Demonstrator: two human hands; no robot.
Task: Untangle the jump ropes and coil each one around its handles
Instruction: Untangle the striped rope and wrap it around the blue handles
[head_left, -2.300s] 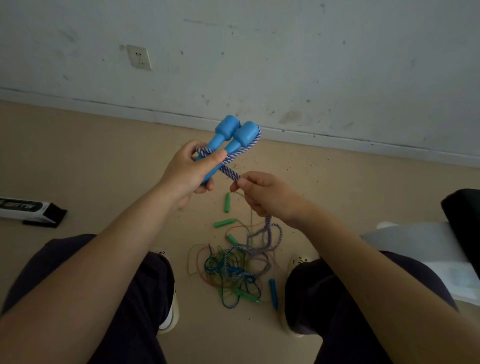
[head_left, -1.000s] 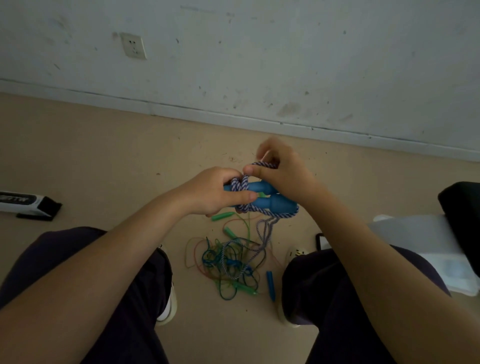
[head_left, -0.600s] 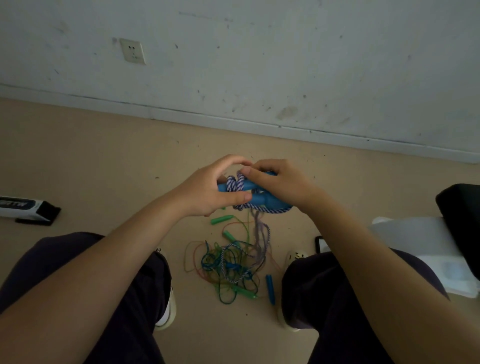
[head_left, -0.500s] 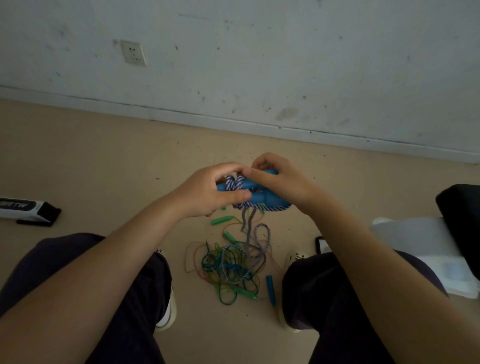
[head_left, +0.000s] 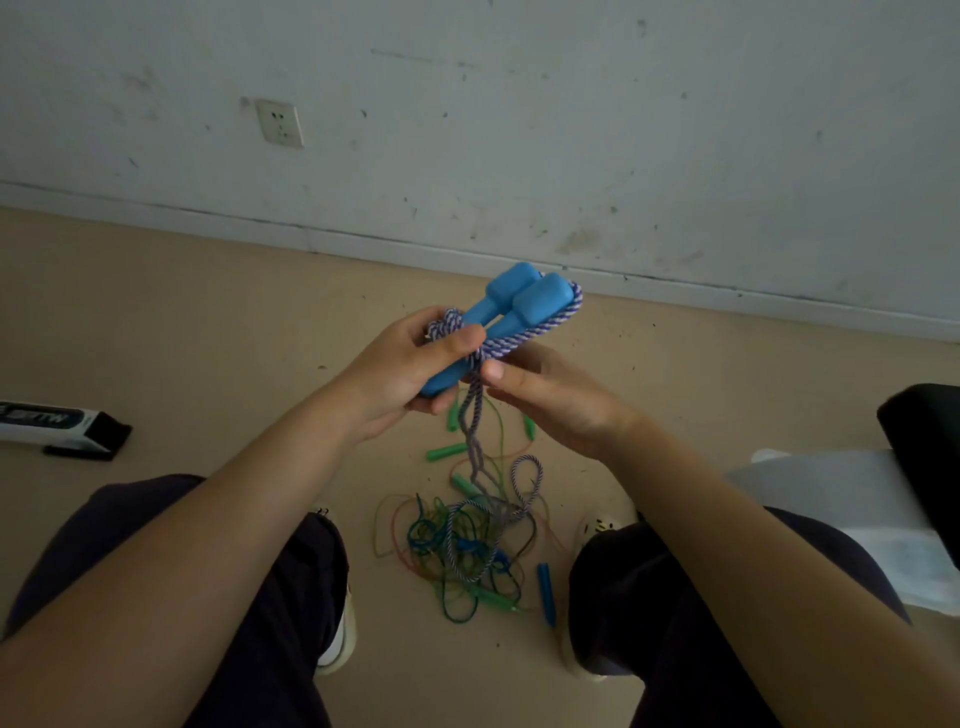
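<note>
Handles (head_left: 511, 306) raised; box (head_left: 57, 423) lettering unreadable

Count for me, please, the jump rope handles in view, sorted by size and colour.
Large blue handles, gripped in the left hand: 2
Small green handles on the floor: 5
Small blue handle on the floor: 1
Total: 8 handles in view; the tangle may hide more.

Rope-wrapped blue handles (head_left: 511, 306) above tangled ropes (head_left: 467, 545)
</note>
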